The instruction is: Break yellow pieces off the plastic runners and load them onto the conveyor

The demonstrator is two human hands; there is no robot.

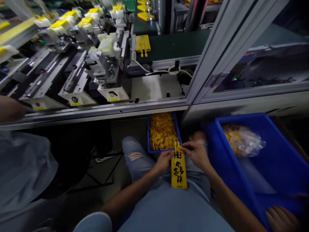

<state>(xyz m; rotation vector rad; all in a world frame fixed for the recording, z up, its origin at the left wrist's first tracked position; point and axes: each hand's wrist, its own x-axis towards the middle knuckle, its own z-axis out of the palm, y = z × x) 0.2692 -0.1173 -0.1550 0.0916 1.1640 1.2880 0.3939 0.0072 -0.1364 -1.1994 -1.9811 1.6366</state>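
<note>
A long flat yellow plastic panel [179, 175] with black characters is held over my lap, its narrow tabbed end pointing away from me. My left hand [164, 162] is closed on its left edge near that end. With thumb and fingers, my right hand [196, 155] pinches the small yellow tab [178, 146] at the far end. Just beyond the panel, between my knees, a blue bin [161, 150] holds many small yellow plastic pieces [162, 129].
A machine frame [108, 112] runs across in front, with fixtures bearing yellow parts. One yellow panel [143, 43] lies on the dark green conveyor [178, 45]. To the right stands a large blue crate [241, 193] with a clear bag [249, 141]. Another person's hand [281, 217] is beside it; someone sits at left.
</note>
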